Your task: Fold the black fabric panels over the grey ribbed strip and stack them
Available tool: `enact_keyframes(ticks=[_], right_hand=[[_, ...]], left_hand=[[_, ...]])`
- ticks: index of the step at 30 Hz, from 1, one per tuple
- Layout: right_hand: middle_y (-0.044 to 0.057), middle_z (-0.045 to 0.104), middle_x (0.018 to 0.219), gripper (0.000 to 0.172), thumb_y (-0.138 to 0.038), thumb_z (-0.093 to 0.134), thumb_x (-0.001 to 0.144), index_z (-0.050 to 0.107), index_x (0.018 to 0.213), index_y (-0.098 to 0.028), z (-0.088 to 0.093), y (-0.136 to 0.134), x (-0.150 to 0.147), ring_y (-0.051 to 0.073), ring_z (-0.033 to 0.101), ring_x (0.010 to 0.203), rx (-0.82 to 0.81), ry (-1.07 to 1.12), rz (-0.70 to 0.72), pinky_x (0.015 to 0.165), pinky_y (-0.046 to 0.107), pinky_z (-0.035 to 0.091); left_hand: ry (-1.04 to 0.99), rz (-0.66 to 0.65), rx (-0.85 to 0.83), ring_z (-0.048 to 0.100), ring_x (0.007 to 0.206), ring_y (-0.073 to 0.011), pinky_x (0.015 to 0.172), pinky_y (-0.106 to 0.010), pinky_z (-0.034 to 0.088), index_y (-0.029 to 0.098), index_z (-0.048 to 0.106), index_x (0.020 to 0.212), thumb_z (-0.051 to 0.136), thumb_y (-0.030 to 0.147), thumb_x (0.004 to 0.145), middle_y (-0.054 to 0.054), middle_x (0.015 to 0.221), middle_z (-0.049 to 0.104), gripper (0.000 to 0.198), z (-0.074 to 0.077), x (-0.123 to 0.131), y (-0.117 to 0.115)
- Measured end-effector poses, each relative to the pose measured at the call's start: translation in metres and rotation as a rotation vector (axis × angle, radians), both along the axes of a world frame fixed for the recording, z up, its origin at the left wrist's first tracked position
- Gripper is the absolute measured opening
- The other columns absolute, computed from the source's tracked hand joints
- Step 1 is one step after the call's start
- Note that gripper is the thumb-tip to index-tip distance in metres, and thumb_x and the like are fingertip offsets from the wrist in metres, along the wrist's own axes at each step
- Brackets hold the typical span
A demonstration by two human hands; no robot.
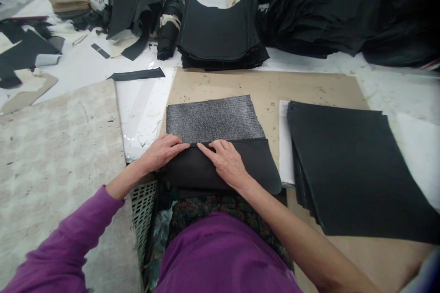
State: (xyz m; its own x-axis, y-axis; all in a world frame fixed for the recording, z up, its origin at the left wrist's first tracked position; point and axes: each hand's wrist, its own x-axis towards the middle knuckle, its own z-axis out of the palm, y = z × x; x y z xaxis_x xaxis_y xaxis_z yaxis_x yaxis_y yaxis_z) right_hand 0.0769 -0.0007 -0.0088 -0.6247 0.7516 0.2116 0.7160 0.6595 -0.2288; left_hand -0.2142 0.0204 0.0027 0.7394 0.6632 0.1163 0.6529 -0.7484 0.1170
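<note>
A worker's left hand [165,150] and right hand [227,162], fingers [205,149] half-spread, gripping nothing, rest on a black panel [260,162] beside gray textured sheets [213,116] at the desk [292,58].

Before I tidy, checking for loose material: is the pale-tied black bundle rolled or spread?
Rolled: a pale tie wraps the tube-shaped black bundle.

the panel [257,162] is black, the sheets [213,119] speckled grey and black, the board [268,84] tan with dark spots, the shirt [223,256] purple, the mat [65,160] blotchy off-white, the crate [143,198] pale green.
</note>
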Motion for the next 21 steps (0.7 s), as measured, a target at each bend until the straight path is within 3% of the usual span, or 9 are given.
enact_keyframes(ticks=[5, 13, 21], right_hand=[[0.01, 0.058, 0.114, 0.054, -0.009, 0.043, 0.097, 0.048, 0.148, -0.027, 0.0, 0.0, -0.001, 0.025, 0.047, 0.106, 0.005, -0.021, -0.002, 0.092, 0.039, 0.043], [0.009, 0.057, 0.111, 0.056, -0.009, 0.045, 0.097, 0.045, 0.15, -0.027, 0.003, 0.002, -0.003, 0.024, 0.047, 0.103, 0.013, -0.062, 0.007, 0.091, 0.039, 0.041], [0.01, 0.058, 0.108, 0.047, -0.015, 0.048, 0.099, 0.051, 0.146, -0.024, 0.01, 0.003, -0.006, 0.025, 0.047, 0.101, 0.06, -0.102, 0.036, 0.089, 0.04, 0.041]], left_hand=[[0.064, 0.054, -0.014, 0.062, 0.089, -0.0129, 0.07, -0.021, 0.048, 0.029, 0.053, 0.138, 0.045, 0.02, 0.101, -0.005, 0.115, 0.063, 0.039, -0.003, -0.01, -0.005], [-0.04, 0.087, -0.033, 0.062, 0.096, -0.0143, 0.078, -0.023, 0.052, 0.028, 0.056, 0.136, 0.039, 0.02, 0.103, -0.005, 0.113, 0.062, 0.038, 0.002, -0.02, -0.012], [0.147, 0.013, 0.049, 0.06, 0.097, -0.0176, 0.081, -0.028, 0.052, 0.025, 0.051, 0.141, 0.042, 0.015, 0.1, -0.009, 0.116, 0.06, 0.042, 0.006, -0.022, -0.018]])
